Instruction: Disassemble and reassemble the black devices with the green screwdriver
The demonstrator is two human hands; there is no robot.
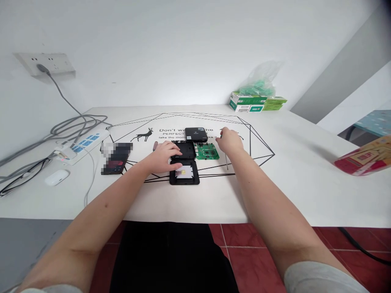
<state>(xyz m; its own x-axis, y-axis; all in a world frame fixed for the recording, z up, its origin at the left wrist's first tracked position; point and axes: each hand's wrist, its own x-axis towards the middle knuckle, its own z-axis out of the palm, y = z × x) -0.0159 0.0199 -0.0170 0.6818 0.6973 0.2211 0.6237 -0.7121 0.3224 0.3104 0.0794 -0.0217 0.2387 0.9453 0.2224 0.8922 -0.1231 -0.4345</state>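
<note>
My left hand [166, 156] lies over the left side of an opened black plastic case [187, 150], fingers spread and the thumb apart. The thumb reaches over a second black shell [197, 177], which has a white plate with a yellowish square inside. A green circuit board [207, 151] sits right of the upper case half. Behind it is a closed black box [196, 134]. My right hand [230, 140] is closed, right of the board. A thin metal shaft, apparently a screwdriver [227, 162], shows beneath it; its handle is hidden.
On the left are a phone [117, 158], a power strip [87, 144] with cables, and a white earbud case [57, 177]. Green and white boxes [249, 101] under a plastic bag stand at the back right. A red and yellow package [363, 158] is at the far right.
</note>
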